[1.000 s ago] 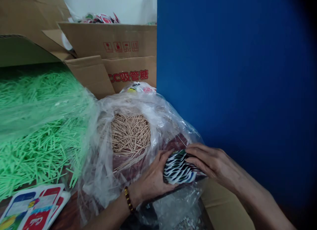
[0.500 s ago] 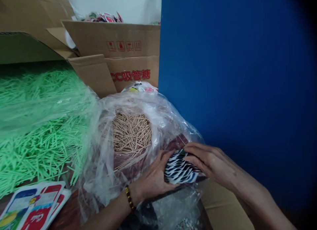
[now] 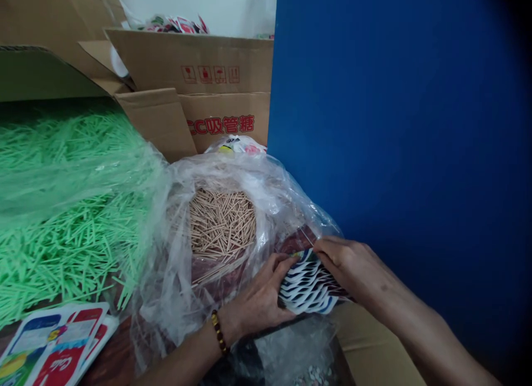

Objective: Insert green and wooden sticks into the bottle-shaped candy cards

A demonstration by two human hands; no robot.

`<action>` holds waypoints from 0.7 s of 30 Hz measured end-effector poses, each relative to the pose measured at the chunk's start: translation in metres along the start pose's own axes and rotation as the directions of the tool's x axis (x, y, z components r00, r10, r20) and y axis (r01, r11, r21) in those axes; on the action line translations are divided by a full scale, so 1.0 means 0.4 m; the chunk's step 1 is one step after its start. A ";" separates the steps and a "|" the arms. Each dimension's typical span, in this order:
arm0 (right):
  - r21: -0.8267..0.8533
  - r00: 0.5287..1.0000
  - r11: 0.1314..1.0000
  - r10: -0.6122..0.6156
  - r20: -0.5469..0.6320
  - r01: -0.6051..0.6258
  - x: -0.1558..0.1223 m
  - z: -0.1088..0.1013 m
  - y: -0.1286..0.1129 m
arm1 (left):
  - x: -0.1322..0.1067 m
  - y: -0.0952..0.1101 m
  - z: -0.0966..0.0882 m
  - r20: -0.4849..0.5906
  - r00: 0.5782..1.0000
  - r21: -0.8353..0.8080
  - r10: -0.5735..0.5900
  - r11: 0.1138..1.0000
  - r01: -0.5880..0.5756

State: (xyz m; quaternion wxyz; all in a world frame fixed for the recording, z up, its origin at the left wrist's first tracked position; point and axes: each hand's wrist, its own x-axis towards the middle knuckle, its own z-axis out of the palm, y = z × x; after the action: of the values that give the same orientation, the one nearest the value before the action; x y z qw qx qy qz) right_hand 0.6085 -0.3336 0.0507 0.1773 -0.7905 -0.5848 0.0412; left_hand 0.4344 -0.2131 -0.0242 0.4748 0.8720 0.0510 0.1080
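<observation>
A stack of printed packets (image 3: 310, 283), white-edged and wavy, is gripped by my left hand (image 3: 266, 291) around its left side. The packets' edges fan apart in layers. My right hand (image 3: 353, 267) is closed at the stack's upper right, fingers curled and pinched together. A thin pale line shows at its fingertips; whether it is a stick or a fold of plastic I cannot tell. Left of the hands, a clear plastic bag (image 3: 266, 194) lies opened around a heap of thin tan sticks (image 3: 222, 222).
Bright green sticks (image 3: 62, 253) fill a lined carton at the left. Flat printed pouches (image 3: 58, 347) lie at the lower left. A cardboard box (image 3: 226, 106) with more packets stands behind, and a blue panel (image 3: 386, 120) rises at the right. Below the hands is another clear bag (image 3: 299, 347).
My right hand's fingers have curled in and shifted slightly right along the stack, exposing more of the packets' top edges. My left hand keeps its hold, with the stack slightly more fanned.
</observation>
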 end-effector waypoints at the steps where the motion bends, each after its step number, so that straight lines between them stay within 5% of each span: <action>1: -0.076 0.999 0.997 0.002 0.043 0.001 0.001 0.001 -0.002 | 0.001 0.000 -0.001 0.005 1.000 0.003 -0.002 1.000 0.002; 5: -0.307 0.990 0.951 0.020 0.140 0.025 0.006 0.006 -0.014 | 0.006 0.001 -0.007 0.012 1.000 0.003 0.003 1.000 -0.003; 14: -0.481 0.945 0.876 0.129 0.300 0.033 0.033 -0.028 -0.037 | 0.026 0.009 -0.013 0.015 0.999 0.064 -0.037 0.997 0.036; 21: -0.366 0.982 0.930 0.044 0.182 0.026 0.018 0.004 0.012 | 0.030 0.011 -0.010 -0.030 0.999 0.046 -0.026 0.999 0.027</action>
State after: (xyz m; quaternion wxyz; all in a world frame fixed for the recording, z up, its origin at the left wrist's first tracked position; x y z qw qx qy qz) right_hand 0.6144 -0.3278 0.0485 -0.0295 -0.8049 -0.5926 0.0064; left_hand 0.4451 -0.2100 -0.0167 0.4549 0.8804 0.0720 0.1131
